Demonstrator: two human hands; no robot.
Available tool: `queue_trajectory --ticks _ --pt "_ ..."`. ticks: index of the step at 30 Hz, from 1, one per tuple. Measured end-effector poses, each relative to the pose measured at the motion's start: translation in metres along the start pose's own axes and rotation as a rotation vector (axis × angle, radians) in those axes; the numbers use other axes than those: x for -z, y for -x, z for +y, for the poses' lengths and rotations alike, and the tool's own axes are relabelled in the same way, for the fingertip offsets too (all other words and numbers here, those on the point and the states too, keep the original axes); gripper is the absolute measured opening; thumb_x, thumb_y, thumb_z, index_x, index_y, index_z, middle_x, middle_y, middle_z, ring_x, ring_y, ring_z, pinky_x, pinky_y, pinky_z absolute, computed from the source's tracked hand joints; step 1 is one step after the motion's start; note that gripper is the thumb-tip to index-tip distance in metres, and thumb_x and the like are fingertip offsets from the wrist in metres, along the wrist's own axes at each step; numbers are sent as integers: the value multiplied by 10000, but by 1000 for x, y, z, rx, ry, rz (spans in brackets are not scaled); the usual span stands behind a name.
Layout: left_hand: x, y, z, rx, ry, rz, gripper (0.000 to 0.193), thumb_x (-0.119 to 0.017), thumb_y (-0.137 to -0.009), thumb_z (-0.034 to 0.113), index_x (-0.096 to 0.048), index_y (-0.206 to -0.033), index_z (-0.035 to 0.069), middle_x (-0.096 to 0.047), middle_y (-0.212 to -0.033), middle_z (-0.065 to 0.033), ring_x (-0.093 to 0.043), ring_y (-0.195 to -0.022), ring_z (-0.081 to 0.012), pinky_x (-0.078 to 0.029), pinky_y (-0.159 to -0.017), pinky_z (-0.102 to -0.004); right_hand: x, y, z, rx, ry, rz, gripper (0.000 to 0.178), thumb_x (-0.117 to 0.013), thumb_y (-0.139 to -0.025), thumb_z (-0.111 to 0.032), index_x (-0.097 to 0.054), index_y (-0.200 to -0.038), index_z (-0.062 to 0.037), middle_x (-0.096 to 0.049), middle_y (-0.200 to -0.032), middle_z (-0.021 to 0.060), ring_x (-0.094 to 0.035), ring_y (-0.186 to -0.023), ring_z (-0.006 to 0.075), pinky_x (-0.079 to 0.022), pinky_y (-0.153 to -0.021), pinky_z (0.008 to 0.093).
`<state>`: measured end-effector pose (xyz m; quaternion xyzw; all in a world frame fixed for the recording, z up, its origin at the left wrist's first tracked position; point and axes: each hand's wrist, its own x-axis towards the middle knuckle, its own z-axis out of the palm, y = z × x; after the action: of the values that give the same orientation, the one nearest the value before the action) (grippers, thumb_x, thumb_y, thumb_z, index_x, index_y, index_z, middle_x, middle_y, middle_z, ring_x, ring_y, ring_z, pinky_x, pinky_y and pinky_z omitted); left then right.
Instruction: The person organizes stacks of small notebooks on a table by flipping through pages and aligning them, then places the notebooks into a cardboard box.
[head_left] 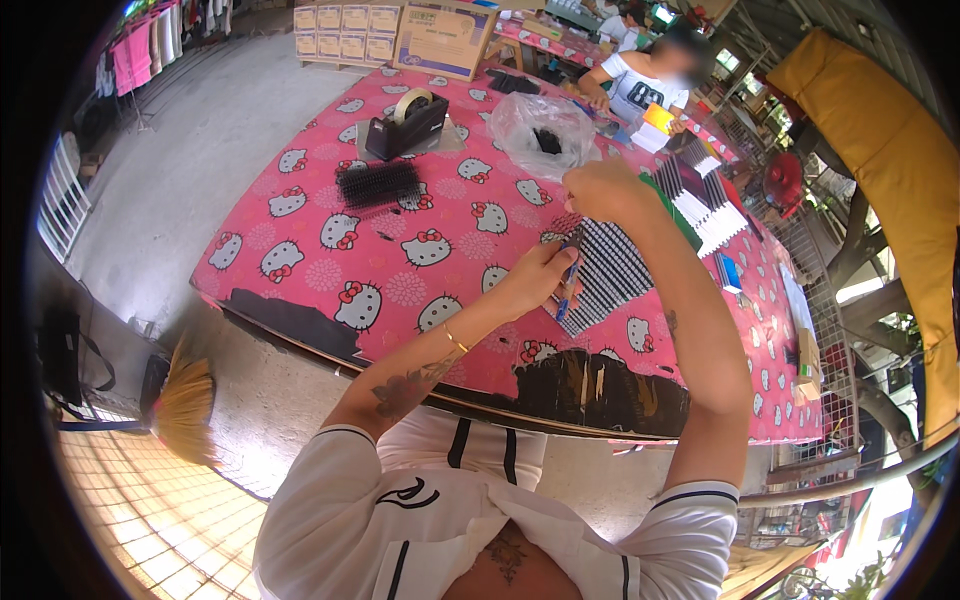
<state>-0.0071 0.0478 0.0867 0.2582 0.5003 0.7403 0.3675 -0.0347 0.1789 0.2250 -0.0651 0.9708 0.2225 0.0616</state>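
Note:
My left hand (546,274) is closed, thumb on top, round a slim item (567,290) with blue and dark parts; its kind is too small to make out. Just beyond it, my right hand (606,192) is bent down with its fingers drawn together; whatever they hold is hidden. Under and beside both hands lies a black-and-white striped array (615,272) of small pieces in rows. A clear plastic bag (510,125) with black pieces inside sits right beyond my right hand. Left of the hands, a block of black bristle-like pieces (380,185) rests on the table.
A black tape dispenser (400,130) stands on the pink patterned table cover (405,285), which is torn along the near edge. Cartons (440,40) are stacked at the back. Striped and white stacks (705,200) lie to the right. Across the table sits another person (645,90) handling something yellow and white.

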Motion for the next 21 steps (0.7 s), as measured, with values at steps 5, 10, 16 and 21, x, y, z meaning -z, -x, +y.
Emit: queue_trajectory --ticks 5,10,16,21 --pt "5 -9 -1 -1 -12 33 418 -440 -1044 365 -520 -1146 -32 -609 -774 -94 -636 -588 -187 -557 -460 -336 4 -2 -11 16 53 -73 176 -740 -798 -238 -771 -900 -98 -747 -946 136 -706 -953 294 -451 -895 495" --pt "6 -13 -7 -98 -55 0 353 -441 -1034 335 -519 -1068 -7 -643 -798 -130 -648 -575 -192 -508 -444 -327 5 -1 -11 -22 28 -86 156 -682 -810 -173 -765 -913 -91 -745 -985 143 -701 -977 291 -447 -902 498" --pt "-3 2 -13 -36 -30 57 384 -442 -1032 333 -542 -1098 -31 -647 -800 -135 -676 -604 -212 -566 -482 -345 3 -1 -18 -5 37 10 244 -628 -854 -257 -745 -898 -47 -723 -912 197 -704 -893 361 -519 -797 487" --pt "5 -8 -12 -8 -29 80 384 -435 -1032 319 -541 -1115 -41 -648 -804 -142 -687 -616 -222 -585 -507 -351 8 -3 -36 -33 161 -155 195 -632 -827 -138 -765 -970 -125 -751 -1009 105 -705 -985 249 -415 -935 471"
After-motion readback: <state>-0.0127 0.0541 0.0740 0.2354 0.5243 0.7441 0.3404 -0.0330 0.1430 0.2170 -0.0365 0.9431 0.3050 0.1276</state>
